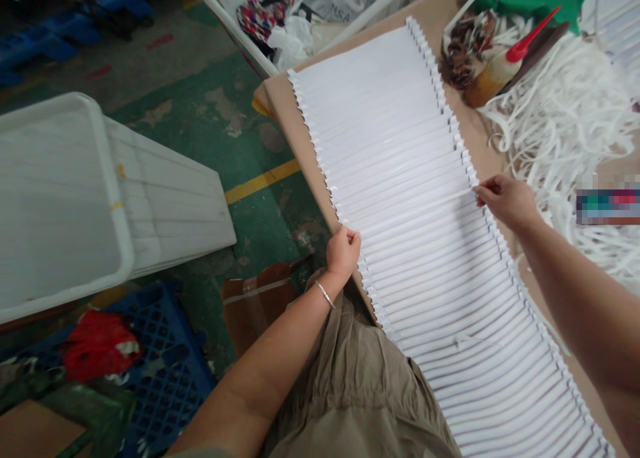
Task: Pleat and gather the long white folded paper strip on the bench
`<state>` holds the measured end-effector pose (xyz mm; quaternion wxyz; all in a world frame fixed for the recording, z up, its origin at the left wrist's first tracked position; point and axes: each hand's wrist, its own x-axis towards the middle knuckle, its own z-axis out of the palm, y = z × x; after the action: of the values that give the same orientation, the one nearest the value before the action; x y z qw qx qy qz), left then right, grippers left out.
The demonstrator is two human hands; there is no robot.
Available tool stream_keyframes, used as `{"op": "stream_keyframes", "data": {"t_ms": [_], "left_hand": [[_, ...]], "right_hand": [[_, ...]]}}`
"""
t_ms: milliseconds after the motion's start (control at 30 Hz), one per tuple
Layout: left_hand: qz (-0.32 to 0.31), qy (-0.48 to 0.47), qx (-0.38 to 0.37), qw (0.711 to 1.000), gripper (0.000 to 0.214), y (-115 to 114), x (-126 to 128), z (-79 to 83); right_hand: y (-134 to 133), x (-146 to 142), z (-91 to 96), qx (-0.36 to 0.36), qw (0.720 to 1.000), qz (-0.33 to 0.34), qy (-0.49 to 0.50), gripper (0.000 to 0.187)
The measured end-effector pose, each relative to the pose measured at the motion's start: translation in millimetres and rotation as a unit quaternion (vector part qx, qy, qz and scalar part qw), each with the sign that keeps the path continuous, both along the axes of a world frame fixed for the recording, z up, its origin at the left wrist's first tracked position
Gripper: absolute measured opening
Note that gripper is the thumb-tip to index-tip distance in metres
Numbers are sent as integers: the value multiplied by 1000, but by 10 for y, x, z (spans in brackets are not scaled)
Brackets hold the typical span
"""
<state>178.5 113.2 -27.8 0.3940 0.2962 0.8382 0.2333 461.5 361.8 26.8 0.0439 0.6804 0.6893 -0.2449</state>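
While a large white bin stood at the far left, a red bundle lay on a blue plastic pallet nearer the person. Next came a cardboard box on the green floor, just beside the person's brown garment. A table covered in tan material bore a long row of overlapping white sheets, their edges stepped along both sides. At the row's left edge the left hand, a bangle on its wrist, had thumb and fingertips pressed together on one end of a thin white strip. The strip ran straight across the sheets to their right edge, where the right hand pinched its other end, with no gap between thumb and fingertips. Farther right, a squeeze bottle with a red nozzle lay tilted beside a tangled heap of narrow white ribbons.
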Motion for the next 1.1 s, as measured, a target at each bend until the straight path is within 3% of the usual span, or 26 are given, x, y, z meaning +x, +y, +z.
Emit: {"op": "stream_keyframes", "data": {"t_ms": [333,500,867,967,1100], "left_hand": [[-31,46,-37,998,14,45,-2,29],[-42,53,-42,997,15,56,-6,52],[-52,67,-59,995,20,89,-8,79],[-50,81,-53,994,18,56,-51,88],[-18,64,-6,998,6,-80,-113,123]], "right_hand": [[110,143,-390,33,999,32,-8,21],[133,139,-453,66,996,62,-26,24],[148,38,-485,44,991,91,-85,26],[172,87,-396,70,988,48,-133,29],[288,374,-285,128,974,-89,-166,40]]}}
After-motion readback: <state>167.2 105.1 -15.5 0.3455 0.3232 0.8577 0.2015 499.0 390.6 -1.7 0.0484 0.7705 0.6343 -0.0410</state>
